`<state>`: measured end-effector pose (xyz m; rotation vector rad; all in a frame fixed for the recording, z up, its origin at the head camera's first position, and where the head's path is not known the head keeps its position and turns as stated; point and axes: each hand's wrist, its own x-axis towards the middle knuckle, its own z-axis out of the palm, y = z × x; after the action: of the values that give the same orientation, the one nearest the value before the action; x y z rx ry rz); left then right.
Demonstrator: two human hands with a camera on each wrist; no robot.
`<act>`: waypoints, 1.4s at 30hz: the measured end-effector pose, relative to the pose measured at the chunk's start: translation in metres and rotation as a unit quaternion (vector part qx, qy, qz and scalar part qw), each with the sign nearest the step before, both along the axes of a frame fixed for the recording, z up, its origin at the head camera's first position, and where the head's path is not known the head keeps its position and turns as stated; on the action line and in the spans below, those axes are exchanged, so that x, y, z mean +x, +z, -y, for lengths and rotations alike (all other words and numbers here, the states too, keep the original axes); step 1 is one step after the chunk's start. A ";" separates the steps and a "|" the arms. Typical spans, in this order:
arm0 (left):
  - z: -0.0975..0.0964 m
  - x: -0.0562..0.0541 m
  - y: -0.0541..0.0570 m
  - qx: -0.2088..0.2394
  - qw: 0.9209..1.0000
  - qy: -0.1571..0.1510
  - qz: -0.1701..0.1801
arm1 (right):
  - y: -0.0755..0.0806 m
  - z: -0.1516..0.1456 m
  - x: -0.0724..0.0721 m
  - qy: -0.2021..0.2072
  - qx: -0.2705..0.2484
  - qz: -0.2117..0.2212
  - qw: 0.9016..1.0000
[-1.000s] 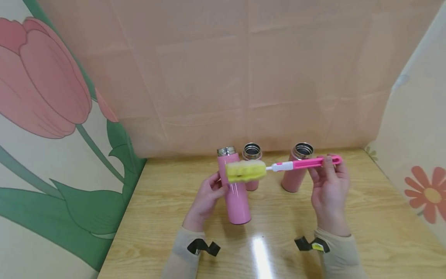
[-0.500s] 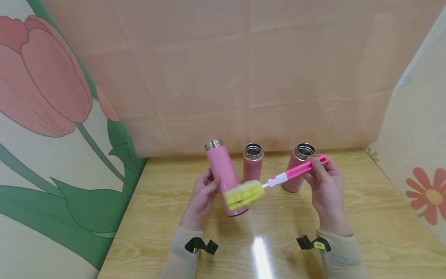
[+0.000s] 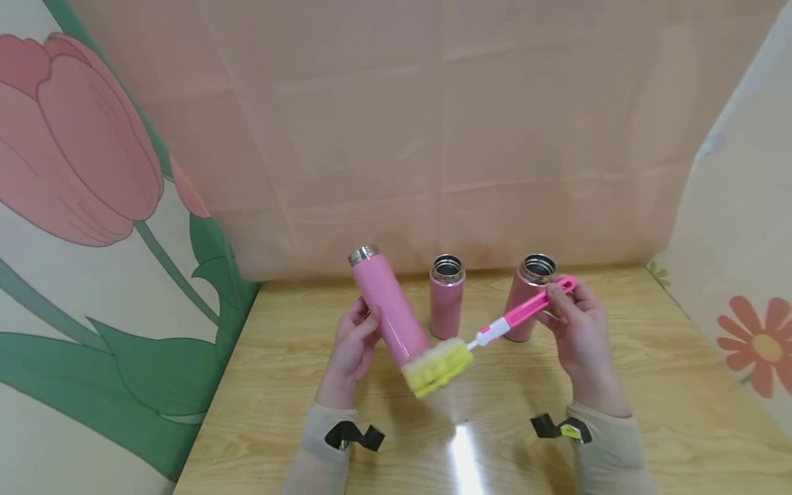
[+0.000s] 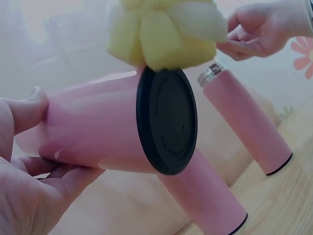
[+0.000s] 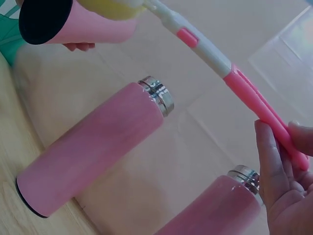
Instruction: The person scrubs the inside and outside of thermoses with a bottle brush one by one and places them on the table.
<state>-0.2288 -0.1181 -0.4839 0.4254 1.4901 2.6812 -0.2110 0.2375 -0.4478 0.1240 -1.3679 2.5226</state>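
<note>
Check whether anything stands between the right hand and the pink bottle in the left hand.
Only the brush that the right hand holds: its sponge head overlaps the lower end of the tilted bottle, though contact is unclear. The middle standing bottle and the right standing bottle appear farther back, out of the way.

Bottles [image 3: 396, 309] are pink — brush [image 3: 491, 331] yellow, white, pink.

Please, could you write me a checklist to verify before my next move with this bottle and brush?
1. Left grip holding the tilted bottle: ok.
2. Right grip holding the brush by its pink handle: ok.
3. Sponge head at the bottle's silver neck: not ok, it is near the black base.
4. Middle bottle and right bottle upright on table: ok.
5. Inside of tilted bottle clean: cannot tell, hidden.
</note>
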 end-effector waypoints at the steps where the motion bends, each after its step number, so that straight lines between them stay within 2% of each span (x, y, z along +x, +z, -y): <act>1: 0.000 0.000 0.001 0.000 1.000 0.005 0.001 | 0.000 -0.001 0.000 0.003 0.001 -0.003 1.000; 8: -0.003 -0.004 0.012 0.008 0.998 0.051 0.023 | -0.001 -0.003 0.002 0.019 0.017 -0.018 1.000; 13: -0.007 -0.008 0.023 -0.009 0.996 0.090 0.020 | -0.002 0.000 0.000 0.026 0.013 -0.013 0.999; 17: -0.009 -0.008 0.027 -0.020 0.994 0.109 0.021 | -0.004 0.002 -0.003 0.027 0.000 -0.013 1.000; 23: -0.012 -0.008 0.028 -0.016 0.992 0.121 0.031 | -0.008 0.004 -0.004 0.002 0.013 -0.004 1.000; 31: -0.014 -0.008 0.027 -0.006 0.992 0.124 0.033 | -0.008 0.004 -0.002 0.008 0.005 -0.020 1.000; 37: -0.015 -0.009 0.026 -0.004 0.992 0.123 0.033 | -0.007 0.004 -0.002 -0.010 0.022 -0.004 1.000; 42: -0.016 -0.010 0.025 -0.001 0.992 0.123 0.033 | -0.005 0.003 -0.001 0.000 0.010 -0.020 1.000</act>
<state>-0.2384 -0.1020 -0.4593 0.1577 1.6249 2.8425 -0.2125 0.2342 -0.4533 0.1774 -1.3769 2.4932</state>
